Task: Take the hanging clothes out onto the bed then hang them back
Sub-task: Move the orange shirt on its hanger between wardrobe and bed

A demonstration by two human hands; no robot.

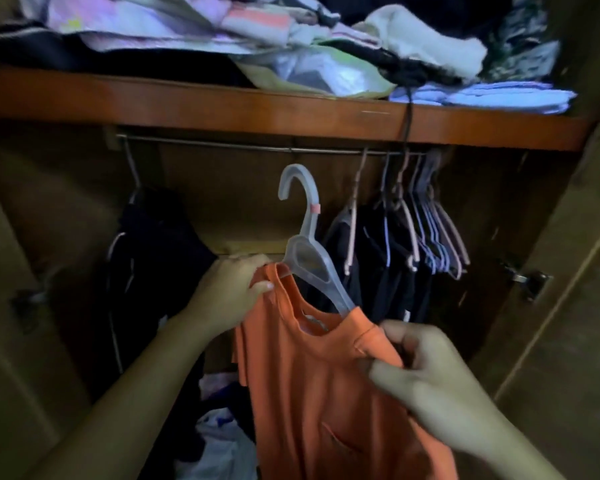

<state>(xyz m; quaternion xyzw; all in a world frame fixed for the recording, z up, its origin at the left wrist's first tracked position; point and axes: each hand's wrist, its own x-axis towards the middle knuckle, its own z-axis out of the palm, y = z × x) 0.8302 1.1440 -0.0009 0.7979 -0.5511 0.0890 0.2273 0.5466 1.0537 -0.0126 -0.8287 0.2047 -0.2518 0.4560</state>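
orange shirt [326,393] on a tilted clear hanger [307,252] (hook below the rail).

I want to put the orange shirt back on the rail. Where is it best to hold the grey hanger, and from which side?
Grip the grey hanger at its neck, just under the hook, coming from the left, probably with the left hand. The neck stands bare above the orange shirt, while both shoulders are covered by cloth. The hook opens to the left, and the rail is free above it.

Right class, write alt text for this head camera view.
Two hands hold an orange shirt on a clear hanger below a wardrobe rail; dark clothes hang right, folded laundry fills the shelf above.
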